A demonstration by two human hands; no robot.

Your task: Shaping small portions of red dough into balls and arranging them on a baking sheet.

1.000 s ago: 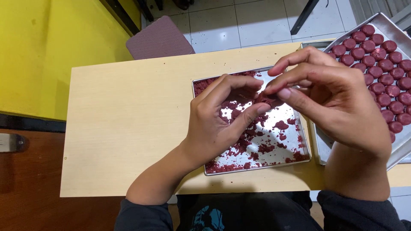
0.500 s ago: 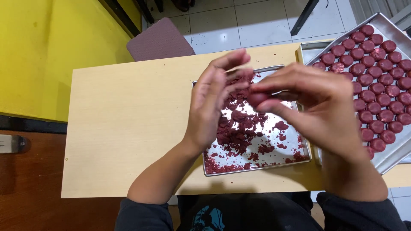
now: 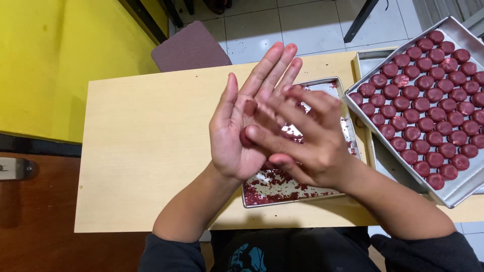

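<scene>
Head view: at the centre of the frame the left hand [image 3: 237,131] is held flat and fully open, palm up, fingers stretched toward the top of the frame. The right hand [image 3: 307,138] lies across it, fingers spread and flat, pressing a small dark red lump of dough [image 3: 246,137] between the two palms; neither hand grips it. Below the hands sits a shallow square metal tray smeared with dark red crumbs [image 3: 282,191] on the pale wooden surface [image 3: 146,151]. At the right edge, a larger metal tray [image 3: 454,194] holds rows of round dark red dough pieces [image 3: 428,95]. A purple-brown stool seat [image 3: 189,48] shows at upper centre.
</scene>
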